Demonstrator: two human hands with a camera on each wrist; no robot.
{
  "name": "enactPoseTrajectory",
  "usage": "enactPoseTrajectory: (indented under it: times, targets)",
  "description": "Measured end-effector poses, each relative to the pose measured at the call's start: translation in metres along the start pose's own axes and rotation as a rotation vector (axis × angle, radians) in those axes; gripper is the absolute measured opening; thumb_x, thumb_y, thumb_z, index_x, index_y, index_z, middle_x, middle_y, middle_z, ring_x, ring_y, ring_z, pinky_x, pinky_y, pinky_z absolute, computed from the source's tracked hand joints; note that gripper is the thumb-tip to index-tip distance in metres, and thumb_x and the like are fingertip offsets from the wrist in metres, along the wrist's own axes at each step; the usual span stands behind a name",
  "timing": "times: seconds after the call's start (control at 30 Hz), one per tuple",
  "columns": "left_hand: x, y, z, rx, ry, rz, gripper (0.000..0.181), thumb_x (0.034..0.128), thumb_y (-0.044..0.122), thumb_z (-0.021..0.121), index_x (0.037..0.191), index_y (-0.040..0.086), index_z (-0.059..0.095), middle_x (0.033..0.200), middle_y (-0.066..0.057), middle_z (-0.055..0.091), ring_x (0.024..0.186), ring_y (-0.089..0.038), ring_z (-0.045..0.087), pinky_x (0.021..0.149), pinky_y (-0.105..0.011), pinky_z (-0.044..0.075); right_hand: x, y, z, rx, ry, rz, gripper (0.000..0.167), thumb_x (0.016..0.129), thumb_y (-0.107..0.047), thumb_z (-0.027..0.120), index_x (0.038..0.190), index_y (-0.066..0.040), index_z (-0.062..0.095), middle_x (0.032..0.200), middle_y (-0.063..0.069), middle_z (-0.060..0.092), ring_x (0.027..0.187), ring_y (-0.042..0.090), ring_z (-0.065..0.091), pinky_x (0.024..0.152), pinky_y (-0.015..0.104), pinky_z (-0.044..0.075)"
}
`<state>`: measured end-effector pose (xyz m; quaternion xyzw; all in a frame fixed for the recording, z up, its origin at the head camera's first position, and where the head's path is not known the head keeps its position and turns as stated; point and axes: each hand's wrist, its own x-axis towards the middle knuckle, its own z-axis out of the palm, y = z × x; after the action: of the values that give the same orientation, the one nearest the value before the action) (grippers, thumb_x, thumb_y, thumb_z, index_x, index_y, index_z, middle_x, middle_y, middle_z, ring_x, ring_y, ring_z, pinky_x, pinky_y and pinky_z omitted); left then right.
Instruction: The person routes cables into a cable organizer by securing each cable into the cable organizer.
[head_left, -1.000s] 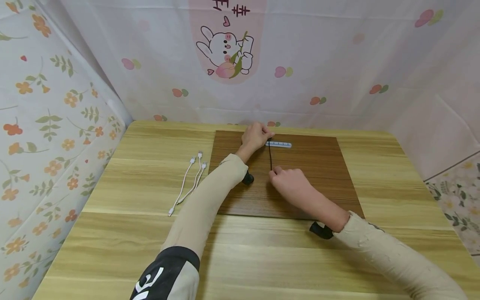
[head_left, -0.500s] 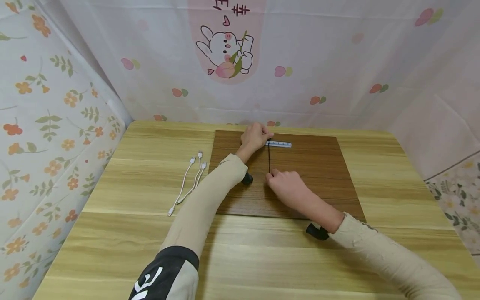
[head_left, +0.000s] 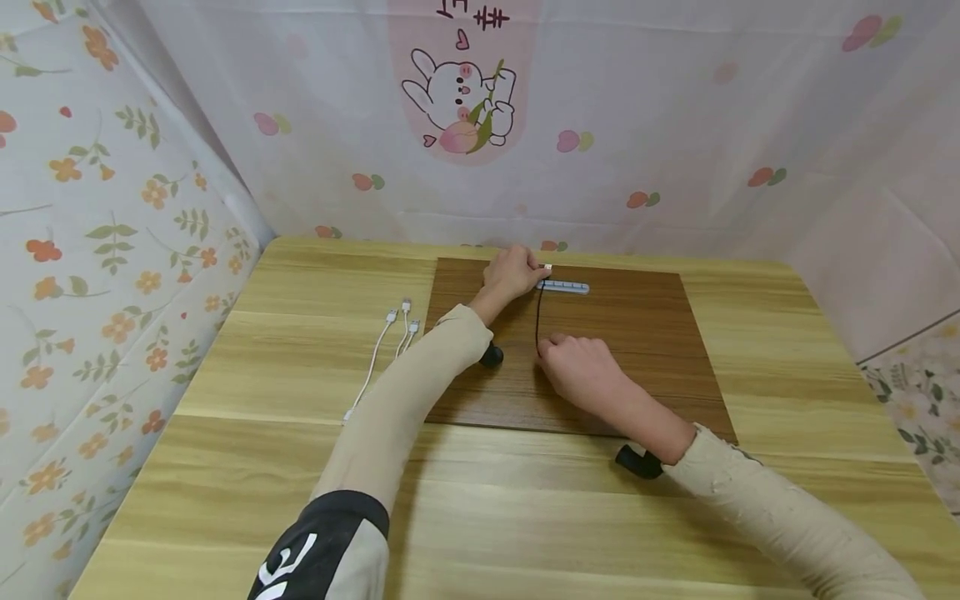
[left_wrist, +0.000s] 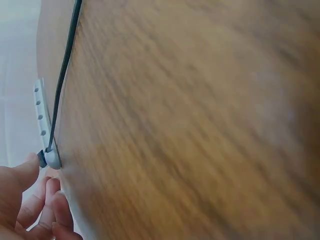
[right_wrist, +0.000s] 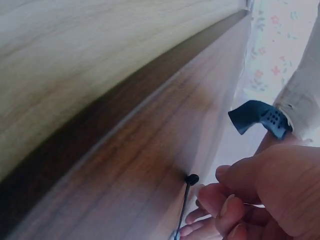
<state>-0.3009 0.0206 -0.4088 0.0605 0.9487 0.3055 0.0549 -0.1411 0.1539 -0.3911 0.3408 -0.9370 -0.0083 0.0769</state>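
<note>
A thin black cable (head_left: 537,312) runs over the brown board (head_left: 622,333) from the pale cable clip strip (head_left: 564,287) toward my right hand. At the strip's left end my left hand (head_left: 513,273) pinches the cable's dark connector (left_wrist: 42,159), the thumb against it in the left wrist view. A small light plug tip (head_left: 548,267) shows beyond those fingers. My right hand (head_left: 581,367) is beside the cable's near end. In the right wrist view the black end piece (right_wrist: 192,179) sits just off its loosely bent fingertips.
White USB cables (head_left: 372,358) lie on the light wooden table (head_left: 262,350), left of the board and partly behind my left sleeve. Black wrist-worn pieces hang under both wrists. A patterned curtain (head_left: 637,125) stands behind the table.
The cable went from straight to slightly bowed, and my right fingers have come off its end. A light plug tip now shows by my left hand. The head view shifted slightly.
</note>
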Motion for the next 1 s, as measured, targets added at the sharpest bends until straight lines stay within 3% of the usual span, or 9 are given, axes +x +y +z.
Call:
enactPoseTrajectory:
  times: [0.23, 0.43, 0.73, 1.0]
  targets:
    - [-0.006, -0.005, -0.015, 0.008, -0.046, 0.018, 0.028, 0.0973, 0.048, 0.067, 0.096, 0.021, 0.071, 0.087, 0.006, 0.067, 0.07, -0.013, 0.058, 0.056, -0.029, 0.041, 0.0, 0.0, -0.002, 0.02, 0.039, -0.011, 0.013, 0.094, -0.011, 0.074, 0.088, 0.0, 0.069, 0.075, 0.008, 0.058, 0.044, 0.011, 0.043, 0.036, 0.027, 0.036]
    - [-0.014, -0.013, -0.031, 0.0, -0.02, 0.056, 0.027, 0.097, 0.047, 0.068, 0.098, 0.02, 0.073, 0.086, 0.007, 0.067, 0.068, -0.013, 0.06, 0.055, -0.03, 0.045, 0.002, -0.003, 0.0, 0.066, 0.044, -0.038, 0.011, 0.094, -0.011, 0.075, 0.091, -0.001, 0.069, 0.079, 0.009, 0.06, 0.046, 0.011, 0.044, 0.038, 0.027, 0.036]
    - [-0.027, -0.029, -0.043, -0.018, -0.013, 0.081, 0.028, 0.0974, 0.045, 0.069, 0.097, 0.017, 0.075, 0.079, 0.005, 0.067, 0.062, -0.015, 0.059, 0.049, -0.029, 0.04, 0.004, -0.011, 0.001, 0.108, 0.057, -0.081, 0.019, 0.095, -0.015, 0.075, 0.083, -0.008, 0.062, 0.071, 0.002, 0.052, 0.044, 0.009, 0.039, 0.038, 0.025, 0.032]
    - [-0.041, -0.039, -0.054, -0.007, -0.001, 0.083, 0.028, 0.098, 0.046, 0.068, 0.095, 0.018, 0.072, 0.084, 0.004, 0.066, 0.069, -0.015, 0.059, 0.056, -0.031, 0.044, 0.01, -0.017, -0.001, 0.132, 0.042, -0.09, 0.016, 0.096, -0.016, 0.074, 0.086, -0.008, 0.063, 0.075, 0.003, 0.057, 0.046, 0.009, 0.041, 0.039, 0.024, 0.033]
